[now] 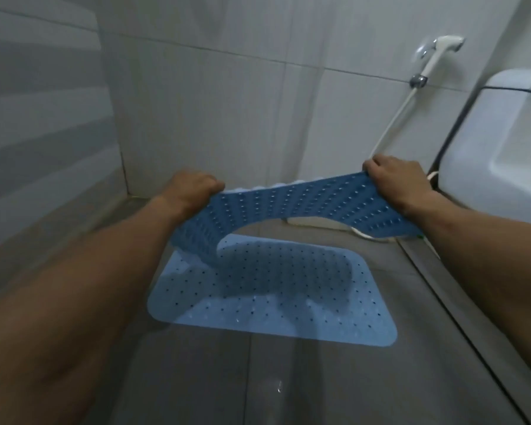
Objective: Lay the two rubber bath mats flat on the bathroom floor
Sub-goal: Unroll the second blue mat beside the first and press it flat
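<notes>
A light blue rubber bath mat [288, 314] with small holes lies flat on the grey floor in the middle of the view. Above it hangs a second, darker blue bath mat [295, 200], stretched between my hands and sagging in a curve. Its left part droops down and touches the flat mat. My left hand [193, 187] grips the far left edge. My right hand [396, 177] grips the far right edge. The held mat casts a shadow on the mat below.
A white toilet tank [500, 148] stands at the right. A white hand sprayer [436, 53] with its hose hangs on the tiled back wall. A tiled wall runs along the left. Grey floor tiles [227, 378] extend toward me.
</notes>
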`<state>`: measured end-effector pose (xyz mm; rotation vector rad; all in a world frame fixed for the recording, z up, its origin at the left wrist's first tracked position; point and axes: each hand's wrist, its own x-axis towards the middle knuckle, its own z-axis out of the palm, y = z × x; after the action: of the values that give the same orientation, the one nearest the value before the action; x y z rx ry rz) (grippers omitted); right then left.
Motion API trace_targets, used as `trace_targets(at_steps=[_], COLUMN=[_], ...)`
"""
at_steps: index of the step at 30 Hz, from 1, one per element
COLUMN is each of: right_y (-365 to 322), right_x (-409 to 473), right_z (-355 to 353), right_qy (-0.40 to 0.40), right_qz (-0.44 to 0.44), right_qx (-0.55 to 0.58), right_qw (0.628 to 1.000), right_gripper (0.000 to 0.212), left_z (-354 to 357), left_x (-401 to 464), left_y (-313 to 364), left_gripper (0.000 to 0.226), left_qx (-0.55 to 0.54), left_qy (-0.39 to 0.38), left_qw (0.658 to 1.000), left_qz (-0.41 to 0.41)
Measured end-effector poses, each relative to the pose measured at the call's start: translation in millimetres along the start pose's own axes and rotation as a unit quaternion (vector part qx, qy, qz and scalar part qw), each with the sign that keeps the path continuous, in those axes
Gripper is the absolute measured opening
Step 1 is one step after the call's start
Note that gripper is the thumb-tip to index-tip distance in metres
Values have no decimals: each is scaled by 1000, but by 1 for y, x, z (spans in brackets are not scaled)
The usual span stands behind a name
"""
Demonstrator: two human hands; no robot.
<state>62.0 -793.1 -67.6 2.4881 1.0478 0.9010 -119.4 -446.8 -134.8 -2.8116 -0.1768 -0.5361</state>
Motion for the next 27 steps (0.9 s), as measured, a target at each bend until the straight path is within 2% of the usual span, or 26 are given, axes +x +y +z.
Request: trace_targets(at_steps=[4, 6, 7, 10, 12, 16, 18, 21, 25, 27], right_y=[-28, -39, -43, -55, -69, -95, -101, -108, -117, -115], right_x=[-72, -97, -106, -126, -132, -146, -158, -187, -243, -265], right_z=[33, 46, 52, 66, 75, 90, 99, 120, 157, 174], right_qy=[-131, -207, -234, -322, -358, -398, -430, -456, -460, -495], right_qz=[-92, -127, -137, -154, -161, -169, -141, -117, -112, -112], right_qx=[-48, -57, -46, 28, 63, 91, 101, 75, 42, 69], right_qw=[986, 968, 961, 934, 917, 897, 886, 879, 880, 859], right_gripper=[26, 28, 27, 17, 15, 23, 42, 76, 85, 98], left_z=[54, 67, 74, 87, 96, 113, 119, 129, 149, 160], left_x=[-47, -66, -72, -92, -108, -129, -137, -152, -177, -187], left_y=[35, 44, 47, 62, 74, 94, 102, 110, 104, 96], left_gripper=[28, 23, 29, 34, 36, 34, 40, 63, 104, 114], left_qx=[21, 34, 33, 38, 40, 27, 32, 9, -14, -17], left_qy=[6, 6, 2, -75, -127, -219, -250, -302, -362, -415], left_qw=[993, 989, 986, 967, 955, 943, 939, 933, 913, 894], left_qz=[115, 144, 162, 242, 264, 251, 235, 194, 189, 166])
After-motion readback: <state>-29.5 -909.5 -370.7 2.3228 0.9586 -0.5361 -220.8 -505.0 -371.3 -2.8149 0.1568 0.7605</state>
